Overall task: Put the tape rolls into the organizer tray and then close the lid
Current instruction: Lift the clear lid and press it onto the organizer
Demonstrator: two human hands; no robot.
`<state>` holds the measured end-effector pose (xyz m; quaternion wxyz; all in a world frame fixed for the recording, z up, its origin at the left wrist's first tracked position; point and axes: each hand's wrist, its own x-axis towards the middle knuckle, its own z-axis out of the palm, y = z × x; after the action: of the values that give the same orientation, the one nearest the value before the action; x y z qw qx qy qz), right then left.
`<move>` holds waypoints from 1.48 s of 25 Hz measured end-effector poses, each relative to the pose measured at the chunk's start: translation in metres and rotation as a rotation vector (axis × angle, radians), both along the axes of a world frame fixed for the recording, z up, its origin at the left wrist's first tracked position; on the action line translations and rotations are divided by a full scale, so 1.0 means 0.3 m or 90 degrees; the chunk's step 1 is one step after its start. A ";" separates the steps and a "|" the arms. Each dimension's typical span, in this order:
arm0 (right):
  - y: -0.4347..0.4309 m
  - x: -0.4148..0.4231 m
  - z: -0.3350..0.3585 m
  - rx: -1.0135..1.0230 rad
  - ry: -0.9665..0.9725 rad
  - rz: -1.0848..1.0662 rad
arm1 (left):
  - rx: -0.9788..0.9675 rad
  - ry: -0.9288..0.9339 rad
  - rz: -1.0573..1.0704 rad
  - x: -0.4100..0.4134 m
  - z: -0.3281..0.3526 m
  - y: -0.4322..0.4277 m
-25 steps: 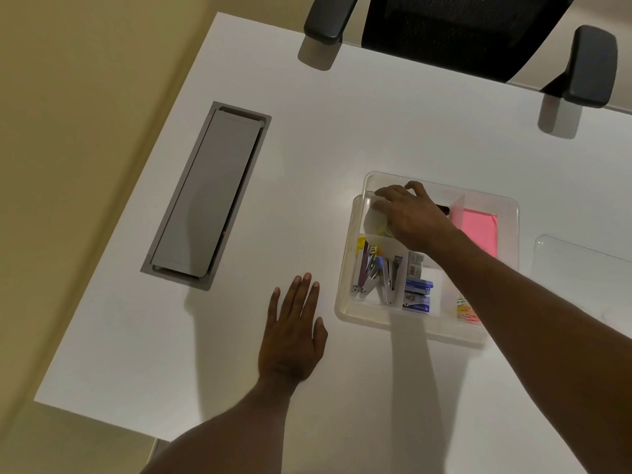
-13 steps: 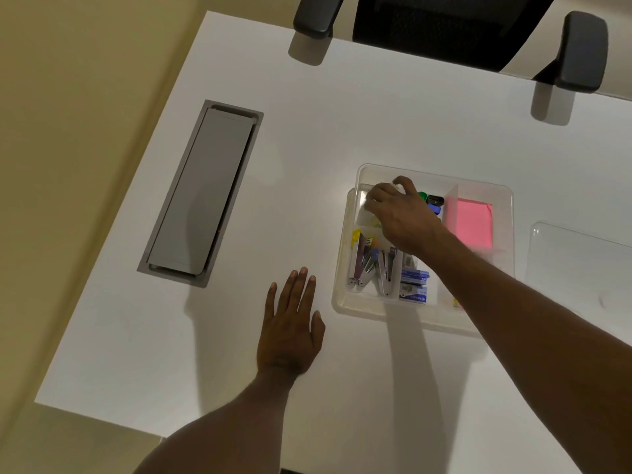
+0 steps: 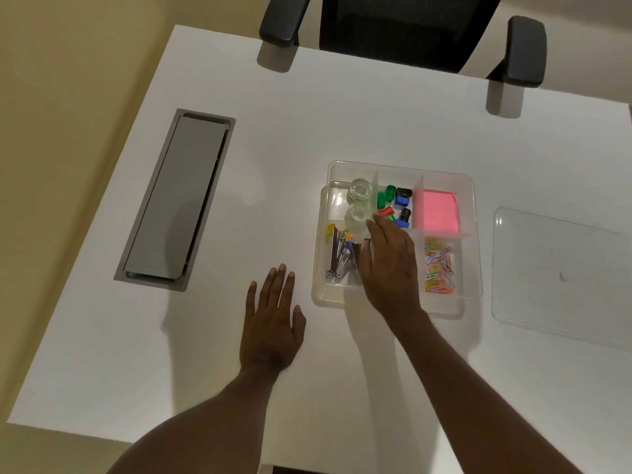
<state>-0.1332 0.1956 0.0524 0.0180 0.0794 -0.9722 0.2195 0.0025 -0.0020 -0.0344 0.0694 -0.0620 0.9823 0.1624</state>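
Head view: your left hand (image 3: 272, 323) lying flat on white desk (image 3: 205, 336), fingers spread, gripping nothing. Your right hand (image 3: 390, 265) hovering over organizer tray (image 3: 473, 213), fingers loose, empty. Two clear tape rolls (image 3: 359, 200) sitting in tray's far-left compartment. Lid (image 3: 561, 275) lying on desk, right of tray.

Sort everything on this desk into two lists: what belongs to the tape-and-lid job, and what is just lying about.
Belongs to the job:
- two clear tape rolls, in the tray's far-left compartment
- organizer tray
- clear lid, flat on the desk right of the tray

Just lying about:
- pink sticky notes
- coloured paper clips
- sharpeners
- grey cable hatch
- black chair
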 end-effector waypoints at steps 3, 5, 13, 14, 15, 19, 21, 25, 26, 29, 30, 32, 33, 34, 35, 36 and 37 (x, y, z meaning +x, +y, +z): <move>0.019 0.080 -0.039 0.060 -0.068 0.002 | -0.002 0.003 0.000 0.000 0.007 0.001; 0.026 0.093 -0.064 0.133 -0.091 0.013 | -0.003 0.009 0.000 0.001 0.011 0.004; -0.023 0.092 -0.095 0.222 -0.068 -0.012 | -0.002 0.034 -0.002 0.001 0.013 0.003; -0.022 0.090 -0.096 0.224 -0.065 -0.010 | -0.002 0.036 -0.001 0.002 0.013 0.001; -0.018 0.090 -0.099 0.226 -0.062 -0.007 | -0.002 0.036 -0.001 0.002 0.011 0.001; -0.004 0.097 -0.110 0.222 -0.055 0.004 | -0.006 0.038 -0.004 0.006 0.002 0.001; 0.002 0.100 -0.113 0.214 -0.052 0.000 | -0.010 0.037 -0.009 0.004 0.000 0.003; 0.003 0.103 -0.095 0.189 -0.056 0.025 | -0.004 0.013 -0.005 0.005 0.008 0.005; 0.003 0.110 -0.082 0.169 -0.059 0.028 | 0.001 0.012 -0.009 0.006 0.014 0.006; 0.024 0.161 -0.026 0.112 -0.055 0.015 | 0.011 0.002 -0.017 -0.001 0.037 0.002; 0.038 0.191 -0.011 0.110 -0.044 0.017 | 0.014 -0.006 -0.017 -0.001 0.043 -0.001; 0.082 0.256 0.018 0.125 -0.030 0.019 | 0.018 -0.024 -0.019 -0.001 0.064 -0.001; 0.112 0.289 0.036 0.138 -0.026 0.010 | 0.020 -0.031 -0.021 0.001 0.084 0.005; 0.142 0.322 0.048 0.148 -0.021 0.002 | 0.024 -0.040 -0.023 0.002 0.102 0.011; 0.170 0.353 0.056 0.154 -0.013 -0.006 | 0.030 -0.049 -0.024 0.001 0.120 0.017; 0.197 0.382 0.062 0.157 0.001 -0.009 | 0.037 -0.059 -0.023 -0.003 0.139 0.023; 0.223 0.406 0.067 0.160 0.018 -0.007 | 0.045 -0.077 -0.020 -0.009 0.158 0.028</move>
<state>-0.0114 0.2625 0.0725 0.0228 0.0788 -0.9921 0.0947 -0.0002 0.0066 0.0129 0.1336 -0.0539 0.9708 0.1919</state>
